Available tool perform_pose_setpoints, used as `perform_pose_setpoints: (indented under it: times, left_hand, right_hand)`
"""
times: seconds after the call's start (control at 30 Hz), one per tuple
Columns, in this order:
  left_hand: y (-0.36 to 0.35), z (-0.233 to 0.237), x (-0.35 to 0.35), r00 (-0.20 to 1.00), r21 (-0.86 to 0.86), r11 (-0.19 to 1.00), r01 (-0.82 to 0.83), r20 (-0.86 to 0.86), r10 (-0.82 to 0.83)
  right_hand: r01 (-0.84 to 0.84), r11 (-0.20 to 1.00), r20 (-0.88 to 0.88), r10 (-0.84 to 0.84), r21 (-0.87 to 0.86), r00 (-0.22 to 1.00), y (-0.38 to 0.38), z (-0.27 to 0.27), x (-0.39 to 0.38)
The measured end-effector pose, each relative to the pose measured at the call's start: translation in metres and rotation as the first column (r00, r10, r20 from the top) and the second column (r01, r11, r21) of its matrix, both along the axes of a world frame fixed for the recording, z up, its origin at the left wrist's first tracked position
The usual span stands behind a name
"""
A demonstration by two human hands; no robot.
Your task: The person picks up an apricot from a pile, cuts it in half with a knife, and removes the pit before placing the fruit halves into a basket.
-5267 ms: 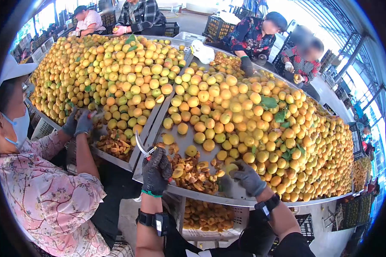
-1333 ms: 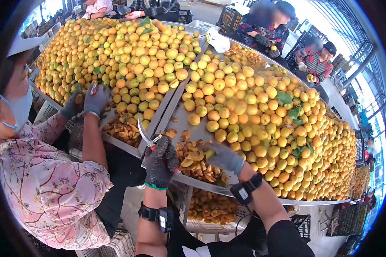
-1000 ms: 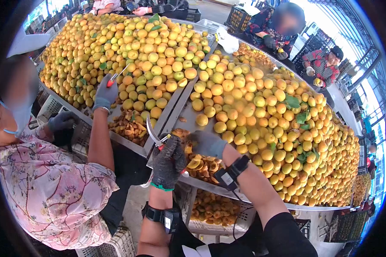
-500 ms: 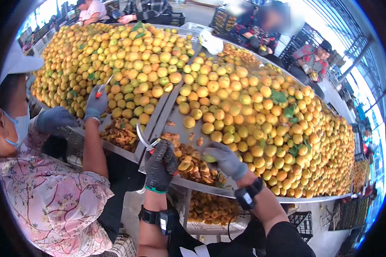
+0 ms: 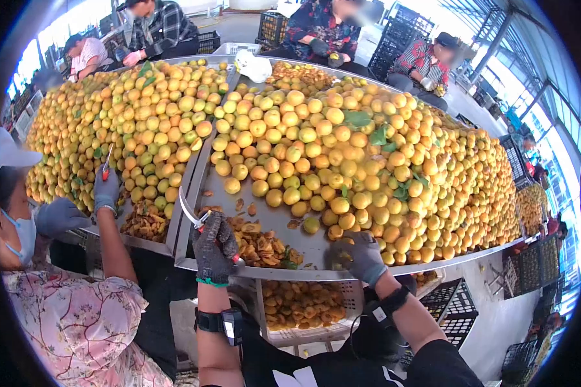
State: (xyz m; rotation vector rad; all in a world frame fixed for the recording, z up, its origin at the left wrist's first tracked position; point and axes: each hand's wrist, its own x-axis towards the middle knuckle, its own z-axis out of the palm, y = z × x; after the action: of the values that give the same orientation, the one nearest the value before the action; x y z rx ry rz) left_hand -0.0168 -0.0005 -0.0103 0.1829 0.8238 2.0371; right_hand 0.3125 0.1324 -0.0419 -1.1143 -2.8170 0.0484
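One curved knife, clenched in my left fingers; right fingers, beside piled fruit: whether grasping, I cannot tell.

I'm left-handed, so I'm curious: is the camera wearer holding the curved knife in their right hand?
No, the curved knife is in the gloved left hand, while the gloved right hand is beside the whole fruit.

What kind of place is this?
Probably a fruit-processing shed: metal tables heaped with whole yellow-orange fruit, a crate of fruit pieces beneath, and gloved workers around them under a metal-framed roof.
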Motion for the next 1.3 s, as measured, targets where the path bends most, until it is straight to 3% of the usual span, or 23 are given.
perform_pose_setpoints:
  times: [0.07,0.1,0.2,0.27,0.33,0.47,0.53,0.6,0.73,0.83,0.87,0.93,1.0,1.03,1.07,1.1,1.13,1.2,1.27,1.3]
  left_hand:
    - [0.003,0.001,0.003,1.0,0.003,1.0,0.01,-0.029,-0.01]
    - [0.004,0.004,0.004,1.0,-0.005,1.0,0.01,-0.019,-0.011]
    - [0.007,0.004,0.009,1.0,-0.034,0.999,0.016,-0.005,-0.017]
    - [0.013,0.002,0.012,0.999,-0.043,0.999,0.031,-0.006,-0.032]
    - [0.018,-0.004,0.014,0.997,0.008,0.998,0.066,-0.037,-0.065]
    - [0.022,-0.004,0.018,0.995,-0.048,0.996,0.076,-0.065,-0.079]
    - [0.021,-0.003,0.021,0.989,-0.098,0.993,0.062,-0.128,-0.074]
    - [0.022,0.0,0.023,0.995,-0.104,0.993,0.056,-0.078,-0.064]
    - [0.029,0.005,0.033,0.991,-0.067,0.99,0.123,-0.049,-0.127]
    - [0.036,-0.004,0.039,0.99,-0.056,0.993,0.106,-0.082,-0.111]
    - [0.039,-0.007,0.04,0.99,-0.043,0.991,0.124,-0.063,-0.126]
    - [0.041,-0.007,0.043,0.989,-0.03,0.99,0.139,-0.043,-0.14]
    - [0.044,-0.003,0.047,0.988,-0.053,0.989,0.139,-0.059,-0.142]
    - [0.044,-0.002,0.048,0.989,-0.055,0.989,0.136,-0.058,-0.14]
    - [0.044,-0.001,0.049,0.984,-0.058,0.987,0.149,-0.092,-0.154]
    - [0.043,0.0,0.051,0.976,-0.063,0.984,0.169,-0.128,-0.176]
    - [0.041,0.0,0.053,0.974,-0.067,0.982,0.175,-0.131,-0.183]
    - [0.038,0.0,0.06,0.961,-0.142,0.965,0.221,-0.139,-0.241]
    - [0.029,-0.001,0.073,0.95,-0.112,0.951,0.287,-0.093,-0.298]
    - [0.02,-0.001,0.081,0.935,-0.085,0.933,0.349,-0.036,-0.353]
  right_hand:
    - [-0.054,0.998,-0.022,0.055,0.017,0.998,-0.006,0.005,-0.003]
    - [0.003,0.994,0.021,-0.001,-0.11,1.0,-0.007,0.013,-0.01]
    - [0.011,1.0,-0.053,-0.012,-0.023,0.999,0.001,0.019,-0.042]
    - [0.036,0.997,-0.011,-0.037,-0.069,0.999,0.004,0.019,-0.07]
    - [-0.046,0.975,-0.09,0.067,0.218,0.994,0.017,-0.012,-0.084]
    - [0.023,0.974,-0.022,-0.018,0.225,1.0,0.033,-0.032,-0.078]
    - [0.043,0.984,-0.162,-0.014,0.174,0.987,0.034,-0.025,-0.06]
    - [0.066,0.986,-0.14,-0.045,0.151,0.989,0.035,-0.009,-0.048]
    - [0.214,0.96,-0.265,-0.162,0.179,0.95,0.05,0.012,-0.039]
    - [0.153,0.937,-0.17,-0.103,0.315,0.98,0.062,0.016,-0.053]
    - [0.155,0.936,-0.172,-0.104,0.315,0.98,0.066,0.016,-0.057]
    - [0.207,0.949,-0.009,-0.211,0.237,0.978,0.068,0.02,-0.067]
    - [0.255,0.945,-0.039,-0.252,0.204,0.967,0.065,0.027,-0.061]
    - [0.254,0.967,-0.406,-0.232,0.002,0.884,0.065,0.029,-0.05]
    - [0.174,0.966,-0.707,-0.258,-0.191,0.659,0.064,0.028,-0.038]
    - [-0.05,0.882,-0.827,-0.418,-0.468,0.376,0.061,0.027,-0.026]
    - [-0.487,0.538,-0.653,-0.752,-0.688,0.09,0.039,0.062,-0.014]
    - [-0.807,0.171,-0.462,-0.876,-0.566,0.139,0.011,0.083,0.017]
    - [-0.867,0.085,-0.399,-0.907,-0.49,0.136,-0.024,0.091,0.032]
    - [-0.935,-0.008,-0.423,-0.89,-0.355,0.169,-0.034,0.073,0.041]
